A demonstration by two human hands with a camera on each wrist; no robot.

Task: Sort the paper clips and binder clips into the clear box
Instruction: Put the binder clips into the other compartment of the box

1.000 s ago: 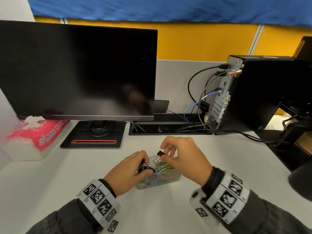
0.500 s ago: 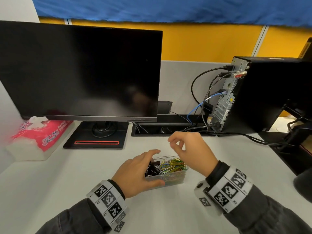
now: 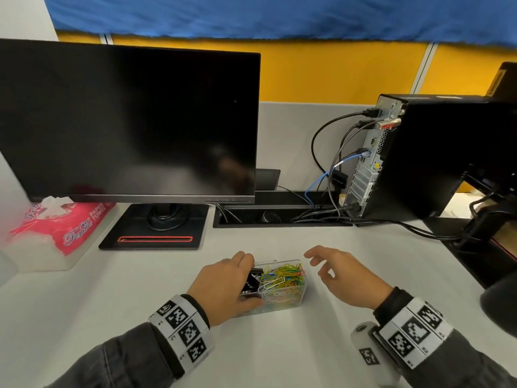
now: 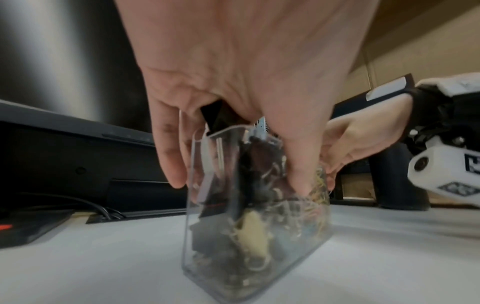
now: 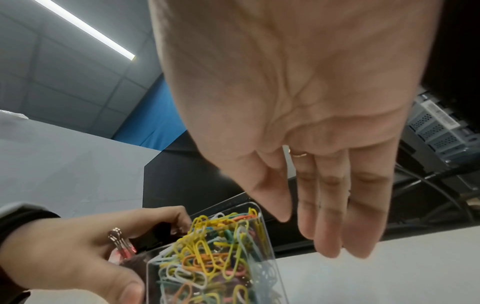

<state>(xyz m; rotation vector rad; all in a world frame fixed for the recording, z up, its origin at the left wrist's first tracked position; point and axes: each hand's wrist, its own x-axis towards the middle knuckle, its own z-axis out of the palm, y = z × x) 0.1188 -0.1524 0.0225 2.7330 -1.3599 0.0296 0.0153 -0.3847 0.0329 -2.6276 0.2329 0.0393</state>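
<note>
Now my left hand (image 3: 223,287) is gripping the left end of the clear box (image 3: 291,299), thumb on the near wall and fingers curled over the binder clips (image 3: 253,280). To their right the paper clips (image 3: 282,277) are filling the other compartment. My right hand (image 3: 347,278) is hovering just beside the box's right end, fingers apart and holding nothing; the box's long axis is running between both hands.

Your clear box (image 3: 282,302) shows yellow, green, orange, blue and white paper clips (image 3: 282,275) on its right side, black binder clips (image 3: 251,282) on its left. The tabletop (image 3: 112,289) under it is plain white. Your wristbands (image 3: 181,329) carry black-and-white square markers over dark grey sleeves (image 3: 120,362). Behind, the monitor (image 3: 126,121) is black, its base (image 3: 154,233) marked by a red outlined slot. The tissue pack (image 3: 67,228) is pink with white lettering. One blue cable (image 3: 321,180) runs among black ones.
</note>
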